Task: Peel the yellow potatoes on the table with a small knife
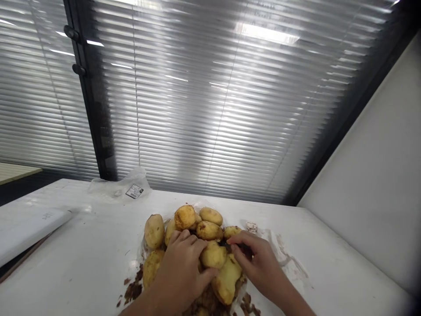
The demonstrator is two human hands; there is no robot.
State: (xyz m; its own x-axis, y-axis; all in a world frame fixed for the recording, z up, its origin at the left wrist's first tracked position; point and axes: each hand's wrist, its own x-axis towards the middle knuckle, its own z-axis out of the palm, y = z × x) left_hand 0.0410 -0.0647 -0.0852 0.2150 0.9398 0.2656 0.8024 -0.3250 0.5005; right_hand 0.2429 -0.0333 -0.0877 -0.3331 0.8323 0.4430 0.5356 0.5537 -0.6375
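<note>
My left hand (186, 263) is closed around a yellowish potato (213, 255), its thumb at the near side and fingers on top. My right hand (259, 261) is pinched on a small dark tool (224, 244), whose tip meets the far right side of that potato; its exact kind is hidden by the fingers. Under the two hands lies a large, partly peeled potato (227, 280) with pale flesh showing. Several more potatoes are heaped behind, among them a peeled orange-yellow one (184, 217) and an unpeeled one (154, 231) at the left.
Brown peelings (134, 289) are scattered around the heap. Clear plastic (286, 259) spreads beneath and to the right, near a crumpled white scrap (251, 227). A labelled plastic bag (121, 186) lies at the table's back edge, and a flat white box (29, 232) at the left.
</note>
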